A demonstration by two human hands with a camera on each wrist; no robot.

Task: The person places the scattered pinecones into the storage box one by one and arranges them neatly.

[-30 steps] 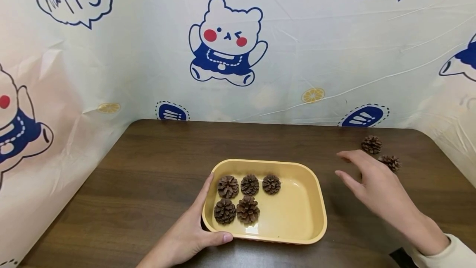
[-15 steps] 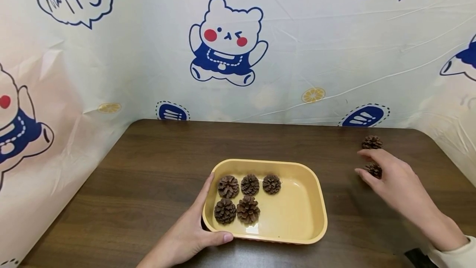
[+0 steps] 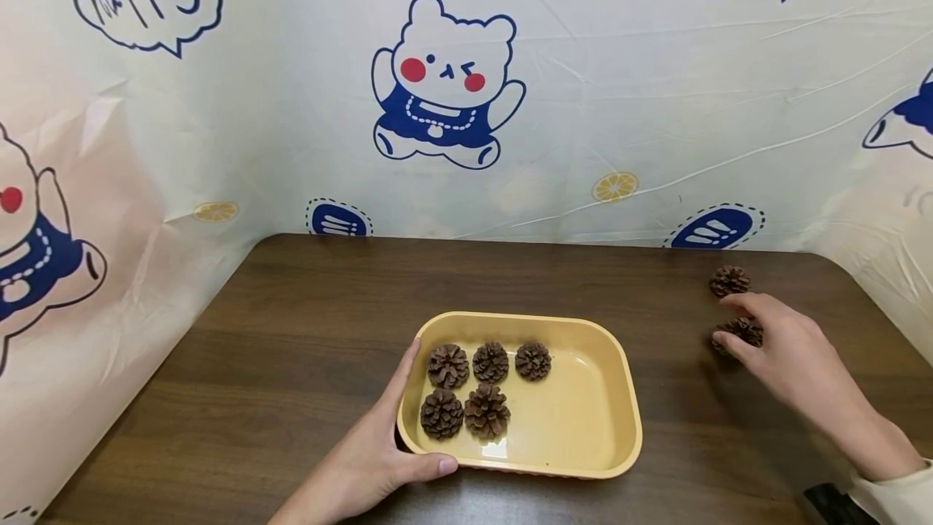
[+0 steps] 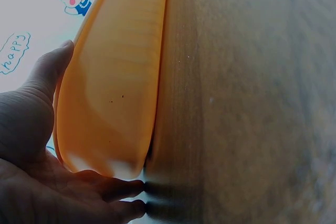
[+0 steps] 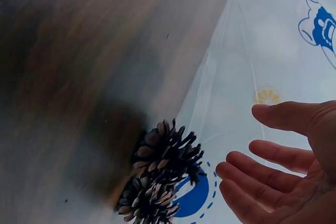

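My left hand (image 3: 372, 444) grips the left end of a yellow plastic tray (image 3: 590, 460), with the thumb along the near rim in the head view. In the left wrist view fingers lie against the outer wall of the tray (image 4: 113, 77). Several brown pine cones (image 3: 487, 411) sit in the tray's left half. At the table's right, my right hand (image 3: 802, 355) hovers with thumb and fingers spread around a pine cone (image 3: 739, 336). Another pine cone (image 3: 730, 281) lies just beyond. The right wrist view shows a gap between the hand (image 5: 278, 166) and the cones (image 5: 168, 153).
The dark wooden table (image 3: 313, 306) has rounded back corners. Behind and beside it hangs a pale printed sheet (image 3: 583, 87) with bear drawings. A black strap-like piece (image 3: 831, 502) shows by the right sleeve (image 3: 892, 497).
My right hand has moved right, to the nearer pine cone, which now shows between thumb and fingers. A cone visible behind that hand a second ago no longer shows there. Left hand and tray stay still.
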